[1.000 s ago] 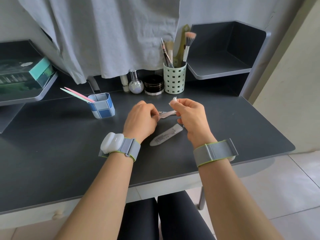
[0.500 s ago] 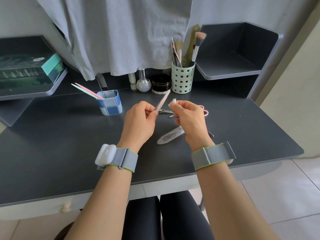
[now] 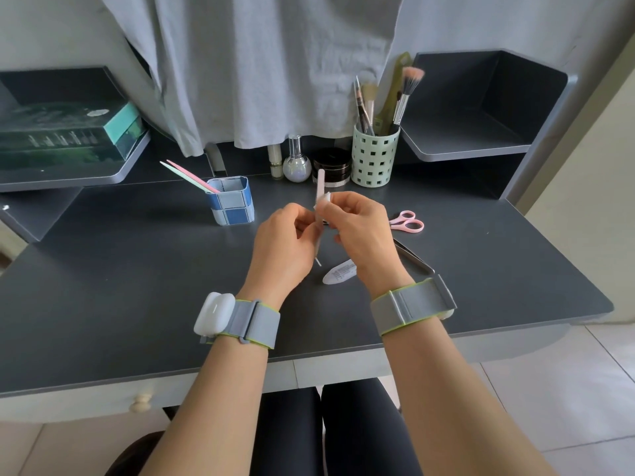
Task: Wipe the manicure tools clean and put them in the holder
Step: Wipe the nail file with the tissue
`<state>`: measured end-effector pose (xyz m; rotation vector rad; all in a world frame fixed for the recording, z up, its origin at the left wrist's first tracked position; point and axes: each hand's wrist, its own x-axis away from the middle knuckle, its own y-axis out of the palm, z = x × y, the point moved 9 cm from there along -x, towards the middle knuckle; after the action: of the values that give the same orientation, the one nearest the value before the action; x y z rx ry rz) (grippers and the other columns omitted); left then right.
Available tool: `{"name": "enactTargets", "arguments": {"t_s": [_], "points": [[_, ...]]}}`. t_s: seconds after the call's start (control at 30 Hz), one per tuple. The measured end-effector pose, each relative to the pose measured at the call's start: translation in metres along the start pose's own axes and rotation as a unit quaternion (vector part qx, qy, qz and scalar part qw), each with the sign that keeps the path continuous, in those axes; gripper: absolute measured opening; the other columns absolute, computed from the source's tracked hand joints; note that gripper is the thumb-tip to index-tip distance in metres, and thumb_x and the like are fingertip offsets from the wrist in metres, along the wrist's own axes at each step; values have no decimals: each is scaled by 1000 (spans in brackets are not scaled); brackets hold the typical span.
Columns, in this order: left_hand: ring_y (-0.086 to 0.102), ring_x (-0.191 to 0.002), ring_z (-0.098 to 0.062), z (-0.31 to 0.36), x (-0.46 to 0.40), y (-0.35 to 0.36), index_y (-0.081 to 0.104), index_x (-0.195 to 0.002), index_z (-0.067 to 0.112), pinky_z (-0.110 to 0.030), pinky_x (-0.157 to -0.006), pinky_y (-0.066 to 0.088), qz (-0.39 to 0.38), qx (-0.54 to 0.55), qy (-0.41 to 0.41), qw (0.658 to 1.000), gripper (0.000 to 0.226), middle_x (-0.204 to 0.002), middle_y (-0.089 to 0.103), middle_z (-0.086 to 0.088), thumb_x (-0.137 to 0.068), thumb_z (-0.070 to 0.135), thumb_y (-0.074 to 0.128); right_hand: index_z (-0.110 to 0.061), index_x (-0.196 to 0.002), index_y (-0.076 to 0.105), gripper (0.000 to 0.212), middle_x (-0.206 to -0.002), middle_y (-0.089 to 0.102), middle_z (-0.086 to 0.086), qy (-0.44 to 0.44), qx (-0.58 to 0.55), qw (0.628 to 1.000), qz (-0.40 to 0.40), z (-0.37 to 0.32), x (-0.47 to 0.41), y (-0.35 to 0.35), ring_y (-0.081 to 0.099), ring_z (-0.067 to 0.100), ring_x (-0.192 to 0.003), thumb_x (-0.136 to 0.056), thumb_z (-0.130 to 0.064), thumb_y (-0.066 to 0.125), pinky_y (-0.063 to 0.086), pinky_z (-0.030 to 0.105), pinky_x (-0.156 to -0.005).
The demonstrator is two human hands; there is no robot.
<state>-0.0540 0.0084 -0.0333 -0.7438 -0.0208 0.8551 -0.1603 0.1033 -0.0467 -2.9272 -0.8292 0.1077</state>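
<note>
Left hand (image 3: 285, 242) grips a nail file (image 3: 320, 182), right hand (image 3: 360, 228) pinches a wipe (image 3: 324, 198) on it; two files wait in the blue holder (image 3: 231, 204), scissors (image 3: 407, 222) right of it unwiped.

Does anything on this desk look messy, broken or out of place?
Nothing looks spilled or broken. A few tools lie loose on the desk: pink scissors, a metal tool and a small white tube. Two sticks lean out of the blue holder.

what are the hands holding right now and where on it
Left hand pinches a nail file near its lower end; right hand presses a white wipe against its middle.
</note>
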Motion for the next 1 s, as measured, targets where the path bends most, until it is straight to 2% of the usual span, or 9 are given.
{"name": "enactTargets", "arguments": {"t_s": [0.13,0.23,0.37,0.53,0.73,0.87,1.0], "points": [[65,-87,-12,-1,2,-5,69,-103,17,-20,-72,49,6,2,5,1000,13,-98,70,3,-98,26,61,-17,-93,72,11,-88,75,4,-35,34,999,-22,-7,0,11,62,12,-77,-93,-27,66,55,44,-81],[64,-91,-11,-3,3,-11,69,-109,17,-8,-67,41,15,-4,9,1000,16,-103,70,3,-100,24,56,-20,-90,70,11,-76,67,-5,-65,58,996,-29,-12,0,13,56,10,-69,-96,-27,64,50,37,-68],[60,-88,-5,-6,2,-27,68,-115,19,-5,-67,39,51,6,7,999,25,-105,68,5,-103,19,47,-22,-87,69,11,-77,66,-5,-92,98,991,-28,-16,-1,15,54,11,-71,-96,-25,63,46,32,-72],[60,-75,14,3,2,-41,70,-105,15,-1,-65,41,85,71,21,994,18,-89,68,10,-101,25,56,-18,-94,70,9,-87,69,0,-115,149,981,-42,-22,3,21,57,11,-76,-95,-26,65,42,25,-70],[62,-74,10,3,3,-46,71,-94,13,-2,-64,42,105,84,33,990,10,-84,71,10,-96,19,63,-21,-97,70,9,-93,66,-2,-140,192,970,-59,-27,8,28,55,5,-75,-95,-28,66,36,9,-61],[60,-74,11,2,4,-47,71,-94,13,-2,-63,41,112,81,30,990,13,-81,69,13,-97,21,62,-21,-94,70,6,-89,68,-1,-139,175,972,-68,-26,10,29,55,6,-73,-93,-26,67,37,14,-63],[60,-78,11,-1,6,-42,71,-101,17,-4,-66,43,91,72,22,993,16,-87,68,10,-100,25,56,-18,-92,72,8,-65,58,-11,-101,71,991,-55,-24,9,21,48,8,-62,-93,-24,67,41,26,-63]]}}
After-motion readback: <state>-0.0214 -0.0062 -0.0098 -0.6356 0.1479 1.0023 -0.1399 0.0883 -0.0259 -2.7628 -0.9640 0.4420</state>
